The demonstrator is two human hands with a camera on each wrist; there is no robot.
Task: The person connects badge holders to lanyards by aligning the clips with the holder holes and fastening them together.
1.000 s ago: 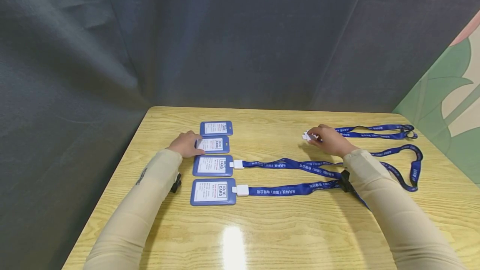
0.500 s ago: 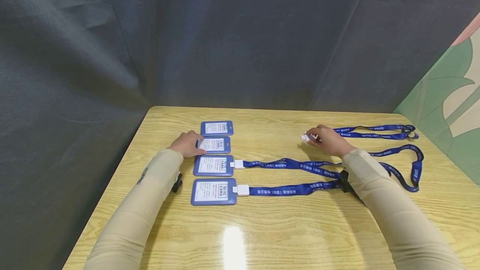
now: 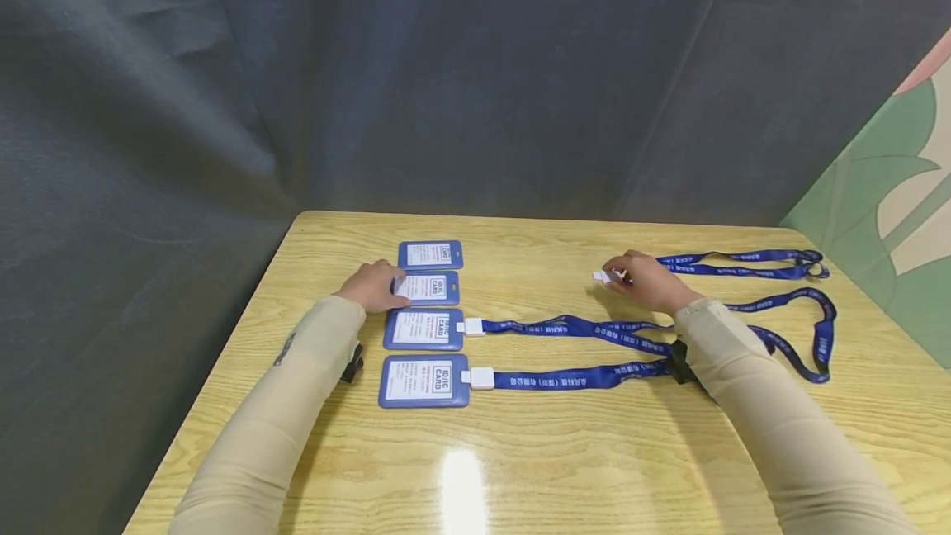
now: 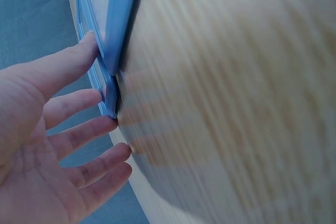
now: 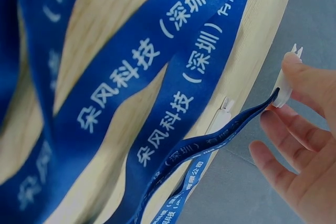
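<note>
Several blue ID card holders lie in a column at the left. My left hand point(image 3: 371, 287) holds the left end of the second holder from the back point(image 3: 434, 288), its thumb and index finger at the edges. In the left wrist view, the other fingers reach past the holders' blue edges point(image 4: 122, 19). At the right, my right hand point(image 3: 645, 281) pinches a white plastic lanyard clip point(image 5: 284, 85) between thumb and fingers, prongs pointing out. A blue printed strap point(image 5: 231, 135) trails from this clip.
The two nearest holders point(image 3: 423, 381) are joined by white clips point(image 3: 481, 378) to blue lanyards point(image 3: 565, 378) running right. Another holder point(image 3: 429, 254) lies farthest back. Beside the held strap lies another white clip point(image 5: 223, 116). A dark curtain point(image 3: 475, 81) hangs behind the wooden table point(image 3: 565, 469).
My right hand has moved the clip slightly left and nearer. The holder at my left hand has shifted a little to the right.
</note>
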